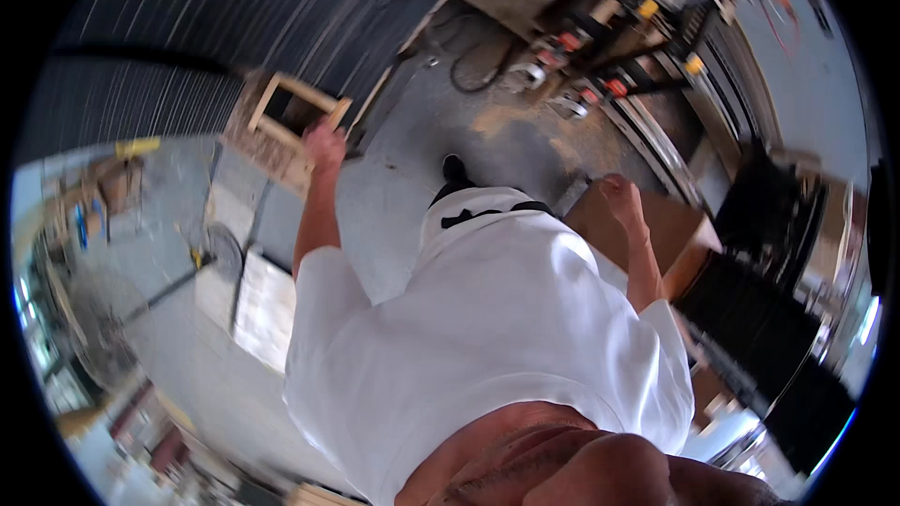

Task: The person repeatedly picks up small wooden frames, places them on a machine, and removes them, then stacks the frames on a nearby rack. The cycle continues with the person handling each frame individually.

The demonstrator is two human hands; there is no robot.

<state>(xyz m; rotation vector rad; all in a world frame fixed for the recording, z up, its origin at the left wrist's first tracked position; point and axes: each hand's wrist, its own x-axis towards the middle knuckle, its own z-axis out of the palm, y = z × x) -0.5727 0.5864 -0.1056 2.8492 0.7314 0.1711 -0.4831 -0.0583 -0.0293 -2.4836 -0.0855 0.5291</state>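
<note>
My left hand (pixel 325 145) is closed around one side of a small wooden frame (pixel 305 92). The frame is light-coloured, roughly rectangular, with a dark opening in its middle. It is held out to my left, in front of a brown board (pixel 272 157). My right hand (pixel 623 199) hangs at my right side, fingers curled in, and nothing shows in it. Behind that hand is a brown cardboard box (pixel 600 225), and I cannot tell whether they touch. The picture is smeared by motion.
Dark ribbed panels (pixel 253 9) rise at the far left. Saw-like power tools (pixel 562 66) stand at the far right beside long rails (pixel 647 141). Sawdust (pixel 525 126) lies on the grey floor (pixel 375 215). To the left is a pedestal fan (pixel 220 253).
</note>
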